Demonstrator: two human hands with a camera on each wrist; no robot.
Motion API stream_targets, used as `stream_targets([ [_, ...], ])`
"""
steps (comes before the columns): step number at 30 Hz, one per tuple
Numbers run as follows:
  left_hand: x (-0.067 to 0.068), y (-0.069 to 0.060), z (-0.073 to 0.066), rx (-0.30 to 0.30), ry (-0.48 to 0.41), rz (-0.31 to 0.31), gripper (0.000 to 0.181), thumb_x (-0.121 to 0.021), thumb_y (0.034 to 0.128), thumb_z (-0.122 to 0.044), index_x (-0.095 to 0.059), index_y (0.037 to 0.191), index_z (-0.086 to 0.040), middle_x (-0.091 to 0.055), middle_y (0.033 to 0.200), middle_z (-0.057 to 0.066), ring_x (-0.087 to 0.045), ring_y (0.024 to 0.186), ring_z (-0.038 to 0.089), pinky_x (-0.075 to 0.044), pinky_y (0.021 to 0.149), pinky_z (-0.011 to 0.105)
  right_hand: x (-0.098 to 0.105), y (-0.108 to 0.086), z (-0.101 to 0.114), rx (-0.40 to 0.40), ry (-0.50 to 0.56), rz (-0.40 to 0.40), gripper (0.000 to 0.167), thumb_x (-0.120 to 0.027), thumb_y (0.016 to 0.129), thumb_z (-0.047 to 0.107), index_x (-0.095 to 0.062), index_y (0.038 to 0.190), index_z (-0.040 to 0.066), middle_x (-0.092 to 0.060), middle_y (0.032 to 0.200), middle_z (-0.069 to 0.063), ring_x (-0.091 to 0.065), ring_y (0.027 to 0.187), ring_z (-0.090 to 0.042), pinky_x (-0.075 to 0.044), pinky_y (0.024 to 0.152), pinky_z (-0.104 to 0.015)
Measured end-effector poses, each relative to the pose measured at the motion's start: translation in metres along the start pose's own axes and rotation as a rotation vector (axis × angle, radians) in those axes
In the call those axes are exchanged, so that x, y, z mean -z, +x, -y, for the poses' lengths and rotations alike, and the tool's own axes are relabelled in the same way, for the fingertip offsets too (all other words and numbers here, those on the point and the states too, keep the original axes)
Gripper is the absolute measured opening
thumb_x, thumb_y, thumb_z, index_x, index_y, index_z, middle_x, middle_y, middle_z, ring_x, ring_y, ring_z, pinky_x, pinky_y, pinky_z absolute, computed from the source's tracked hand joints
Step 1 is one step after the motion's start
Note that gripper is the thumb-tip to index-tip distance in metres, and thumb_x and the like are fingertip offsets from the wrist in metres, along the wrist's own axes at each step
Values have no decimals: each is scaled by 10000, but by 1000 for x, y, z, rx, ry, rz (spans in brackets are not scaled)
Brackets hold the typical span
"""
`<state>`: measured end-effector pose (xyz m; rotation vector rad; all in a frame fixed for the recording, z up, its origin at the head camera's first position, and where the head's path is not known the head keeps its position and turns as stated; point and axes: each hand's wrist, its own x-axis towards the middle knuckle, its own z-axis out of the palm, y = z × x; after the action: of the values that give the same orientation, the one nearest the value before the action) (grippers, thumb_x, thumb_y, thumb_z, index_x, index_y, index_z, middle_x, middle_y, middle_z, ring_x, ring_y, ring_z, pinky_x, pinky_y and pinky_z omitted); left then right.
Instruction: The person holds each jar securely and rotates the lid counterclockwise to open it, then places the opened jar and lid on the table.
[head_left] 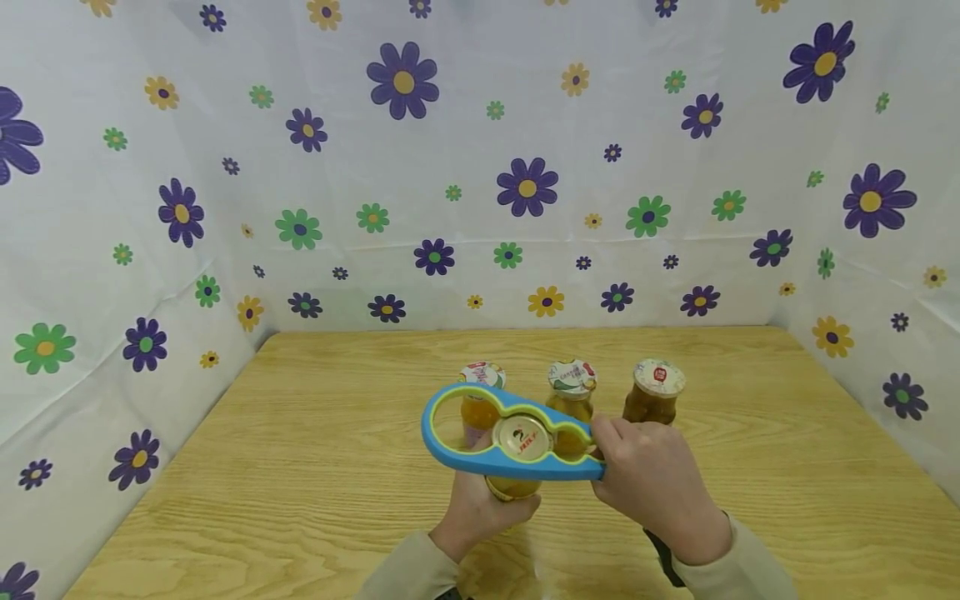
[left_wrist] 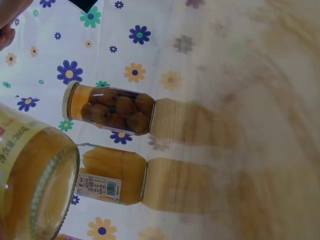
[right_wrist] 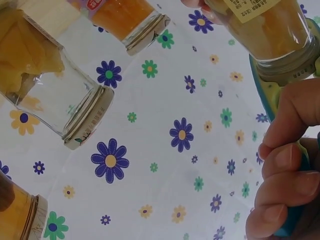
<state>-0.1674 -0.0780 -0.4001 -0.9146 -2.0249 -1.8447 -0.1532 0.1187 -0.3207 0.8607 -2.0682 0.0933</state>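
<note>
Both hands busy: a blue opener sits around the lid of the held jar

Taking the held jar as the dial's centre, as the person faces it, I see an orange-fruit jar between ten and eleven o'clock on the wooden table; the left hand, at seven, grasping the held jar; a pale-fruit jar between one and two; the right hand, past three, clenched round the opener's end; a dark-fruit jar behind it, past two
</note>
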Motion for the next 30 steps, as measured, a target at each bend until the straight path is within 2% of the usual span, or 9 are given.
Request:
stream_targets([
  [5,-1,-1,1,-7,-26,21,659,-674,630,-27,-413,1234,-33,-510,1133,109,-495,987,163,-425,834,346,1,0,0,15,-13,2,184,-534,579,38,-367,592,114,-224,494,75,-148,401,-32,-150,367,-161],
  [6,-1,-1,1,-6,-29,23,668,-675,625,-23,-408,1238,-29,-508,1137,111,-495,991,161,-426,835,345,1,0,0,17,-14,2,235,-582,533,29,-371,593,114,-227,494,75,-149,402,-30,-152,366,-160],
  [14,-1,-2,-2,6,-15,47,686,-682,623,-21,-393,1245,-47,-502,1148,106,-496,993,154,-426,842,340,3,-1,-1,29,-8,16,283,-642,513,39,-380,593,111,-233,494,75,-156,401,-29,-156,367,-159],
  [18,0,-2,-2,35,-26,70,674,-686,638,-35,-391,1243,-62,-498,1154,98,-493,1003,165,-416,858,340,4,0,-2,37,0,23,296,-656,503,36,-384,595,110,-234,497,74,-159,401,-28,-155,371,-159],
  [23,1,-1,-3,100,-42,119,647,-687,669,-57,-389,1243,-94,-489,1165,73,-489,1016,177,-406,877,342,5,-1,-3,49,8,27,290,-654,505,33,-390,601,108,-256,499,70,-171,404,-28,-161,374,-158],
  [30,2,-1,-2,119,-68,169,641,-678,676,-37,-380,1242,-86,-480,1167,76,-480,1025,182,-396,886,344,7,-1,-4,63,3,34,273,-635,521,34,-385,598,111,-240,500,75,-170,404,-27,-155,375,-157],
])
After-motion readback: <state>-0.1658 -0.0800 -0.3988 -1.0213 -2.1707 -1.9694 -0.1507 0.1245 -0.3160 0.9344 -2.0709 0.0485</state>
